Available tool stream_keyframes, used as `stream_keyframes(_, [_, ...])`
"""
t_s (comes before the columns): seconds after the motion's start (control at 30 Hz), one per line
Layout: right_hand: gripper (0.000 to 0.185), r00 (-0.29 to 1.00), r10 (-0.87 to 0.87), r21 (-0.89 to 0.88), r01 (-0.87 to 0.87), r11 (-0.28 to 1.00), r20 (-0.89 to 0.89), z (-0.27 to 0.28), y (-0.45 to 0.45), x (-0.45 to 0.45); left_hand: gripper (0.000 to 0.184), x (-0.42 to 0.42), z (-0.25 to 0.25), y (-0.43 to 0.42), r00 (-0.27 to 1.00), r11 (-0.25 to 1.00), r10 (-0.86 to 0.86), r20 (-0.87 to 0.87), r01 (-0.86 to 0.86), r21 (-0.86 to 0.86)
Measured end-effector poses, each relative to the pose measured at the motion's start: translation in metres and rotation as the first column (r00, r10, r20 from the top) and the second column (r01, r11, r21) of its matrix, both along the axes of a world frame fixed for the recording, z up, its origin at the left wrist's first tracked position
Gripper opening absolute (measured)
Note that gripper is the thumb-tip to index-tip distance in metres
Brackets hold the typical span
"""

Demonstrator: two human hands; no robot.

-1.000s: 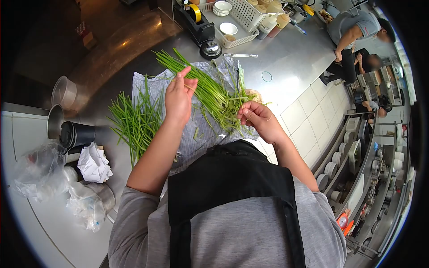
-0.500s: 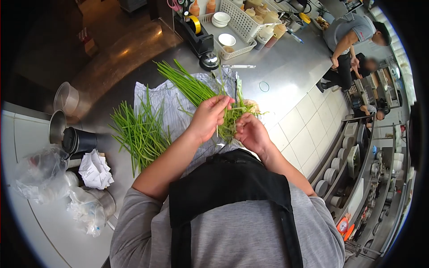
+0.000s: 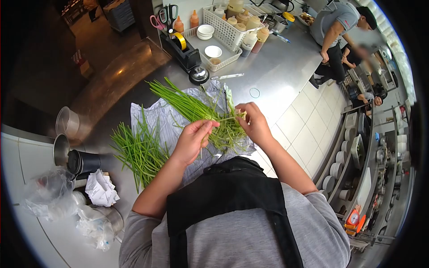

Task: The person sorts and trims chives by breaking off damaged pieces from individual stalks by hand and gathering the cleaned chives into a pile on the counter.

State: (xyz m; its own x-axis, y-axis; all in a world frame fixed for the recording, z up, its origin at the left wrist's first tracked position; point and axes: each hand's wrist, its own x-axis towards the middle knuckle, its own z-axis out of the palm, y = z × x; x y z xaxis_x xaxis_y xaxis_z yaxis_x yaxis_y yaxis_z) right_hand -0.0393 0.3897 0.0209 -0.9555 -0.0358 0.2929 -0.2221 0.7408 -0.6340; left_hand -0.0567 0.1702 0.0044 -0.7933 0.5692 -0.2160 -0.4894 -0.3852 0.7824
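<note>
Left grip (image 3: 193, 141): pinched closed on one pale stalk (image 3: 227, 118). Right grip (image 3: 256, 126): curled at its other end, hold unclear. Advised: light pinch, stalk clear of loose greens (image 3: 229, 136).

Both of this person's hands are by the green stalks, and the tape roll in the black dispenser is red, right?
Not quite: the head view shows the tape roll in the black dispenser is yellow, not red. The left hand and right hand are indeed by the green stalks.
</note>
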Motion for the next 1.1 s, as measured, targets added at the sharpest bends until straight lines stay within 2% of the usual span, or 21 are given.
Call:
stream_keyframes(0.07, [0.019,0.995,-0.045,-0.108,0.036,0.994,-0.084,0.006,0.006,-0.013,0.025,0.003,-0.003,-0.003,1.0,0.999,-0.022,0.006,0.022,-0.023])
stream_keyframes(0.17, [0.017,0.978,-0.057,-0.111,0.035,0.993,-0.199,0.028,0.004,-0.031,0.025,0.009,-0.004,-0.005,0.998,0.996,-0.064,0.027,0.065,-0.066])
stream_keyframes(0.43, [0.021,0.99,-0.03,-0.037,0.026,0.999,-0.137,0.041,-0.01,-0.04,0.024,0.014,-0.008,-0.013,0.997,0.995,-0.058,0.048,0.062,-0.082])
stream_keyframes(0.5, [0.021,0.964,0.044,0.206,0.012,0.979,-0.263,0.038,-0.01,-0.043,0.024,0.015,-0.01,-0.015,0.996,0.993,-0.068,0.06,0.074,-0.096])
stream_keyframes(0.53, [0.021,0.965,0.042,0.205,0.012,0.979,-0.259,0.035,-0.008,-0.045,0.024,0.015,-0.01,-0.016,0.994,0.99,-0.082,0.066,0.089,-0.106])
stream_keyframes(0.6, [0.021,0.945,0.185,0.378,-0.073,0.923,-0.271,0.027,0.0,-0.047,0.023,0.016,-0.011,-0.016,0.993,0.989,-0.086,0.078,0.094,-0.111])
stream_keyframes(0.73, [0.012,0.94,0.269,0.429,-0.158,0.889,-0.212,0.003,0.009,-0.043,0.022,0.015,-0.017,-0.022,0.982,0.985,-0.143,0.126,0.153,-0.074])
stream_keyframes(0.77, [0.008,0.986,0.148,-0.063,-0.153,0.986,-0.072,-0.01,0.007,-0.037,0.022,0.015,-0.018,-0.024,0.982,0.986,-0.137,0.131,0.147,-0.073])
stream_keyframes(0.8, [0.007,0.988,0.103,-0.527,-0.025,0.849,0.118,-0.018,0.006,-0.032,0.021,0.015,-0.019,-0.025,0.974,0.984,-0.158,0.161,0.168,-0.054])
stream_keyframes(0.83, [0.007,0.986,0.107,-0.527,-0.026,0.85,0.125,-0.021,0.009,-0.028,0.021,0.016,-0.02,-0.025,0.965,0.981,-0.18,0.192,0.19,-0.033])
stream_keyframes(0.9, [0.008,0.915,0.109,-0.819,0.288,0.495,0.388,-0.022,0.015,-0.021,0.021,0.017,-0.024,-0.025,0.963,0.98,-0.179,0.201,0.192,-0.05])
stream_keyframes(0.93, [0.006,0.918,0.035,-0.771,0.309,0.557,0.394,-0.021,0.014,-0.017,0.02,0.017,-0.025,-0.025,0.962,0.977,-0.182,0.202,0.199,-0.07])
stream_keyframes(0.97, [0.006,0.916,0.036,-0.769,0.313,0.558,0.4,-0.019,0.011,-0.012,0.02,0.017,-0.025,-0.024,0.961,0.978,-0.18,0.208,0.198,-0.068])
stream_keyframes(1.0, [0.007,0.984,-0.01,-0.567,0.11,0.816,0.177,-0.009,0.003,-0.004,0.02,0.017,-0.024,-0.022,0.968,0.969,-0.164,0.189,0.194,-0.154])
stream_keyframes(1.03, [0.008,0.998,0.032,-0.248,-0.045,0.968,-0.054,0.0,-0.004,0.003,0.02,0.018,-0.024,-0.02,0.974,0.953,-0.15,0.17,0.188,-0.238])
stream_keyframes(1.07, [0.015,0.983,0.126,-0.091,-0.139,0.986,-0.134,0.006,-0.01,0.008,0.02,0.019,-0.025,-0.017,0.972,0.952,-0.152,0.179,0.192,-0.238])
stream_keyframes(1.1, [0.015,0.985,0.121,-0.093,-0.133,0.987,-0.127,0.008,-0.015,0.009,0.019,0.019,-0.026,-0.014,0.984,0.934,-0.15,0.099,0.174,-0.311])
